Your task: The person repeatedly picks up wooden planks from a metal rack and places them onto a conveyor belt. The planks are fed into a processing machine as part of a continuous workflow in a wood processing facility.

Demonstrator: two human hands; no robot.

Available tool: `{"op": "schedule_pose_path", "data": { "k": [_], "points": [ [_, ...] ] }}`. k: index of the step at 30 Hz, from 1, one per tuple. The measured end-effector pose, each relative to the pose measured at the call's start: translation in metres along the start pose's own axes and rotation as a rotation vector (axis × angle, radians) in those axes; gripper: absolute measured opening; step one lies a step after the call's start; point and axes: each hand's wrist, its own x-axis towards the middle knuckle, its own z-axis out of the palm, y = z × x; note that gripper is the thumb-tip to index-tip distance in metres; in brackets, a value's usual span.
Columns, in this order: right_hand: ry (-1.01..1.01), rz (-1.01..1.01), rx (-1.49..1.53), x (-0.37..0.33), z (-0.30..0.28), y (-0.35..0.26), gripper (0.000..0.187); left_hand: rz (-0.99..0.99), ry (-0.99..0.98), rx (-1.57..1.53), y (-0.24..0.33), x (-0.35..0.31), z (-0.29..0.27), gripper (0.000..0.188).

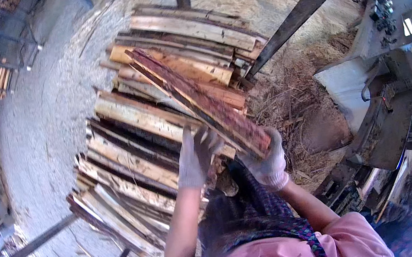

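The bark-covered slab [200, 100] is slanting over the wood pile [131, 157]. The right hand [271, 165] is gripping its near end; the left hand [191, 159] is holding fingers apart beside it, contact unclear. With one firm grip only, the slab could be tipping down.

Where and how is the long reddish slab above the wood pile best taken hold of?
Probably by the near end of the slab, right hand from the right, left hand from the left: it is long and slants away forward-left, that end closest.
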Motion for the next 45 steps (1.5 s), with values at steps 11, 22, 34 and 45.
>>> {"op": "schedule_pose_path", "data": {
  "k": [11,22,34,45],
  "points": [
    [-0.788,0.269,0.321,-0.073,0.009,0.056,0.086,-0.063,0.015,0.036,-0.055,-0.007,-0.116,0.065],
    [-0.86,0.575,0.672,0.001,0.15,-0.006,0.054,0.063,0.092,0.037,-0.05,-0.032,-0.137,0.073],
    [-0.622,0.485,0.998,-0.11,0.06,-0.057,0.06,-0.107,0.011,0.534,-0.018,-0.165,-0.089,0.065],
    [0.275,0.46,0.128,-0.221,-0.147,-0.05,0.111,-0.028,-0.066,0.556,-0.058,-0.158,-0.127,0.061]
  ]
}}
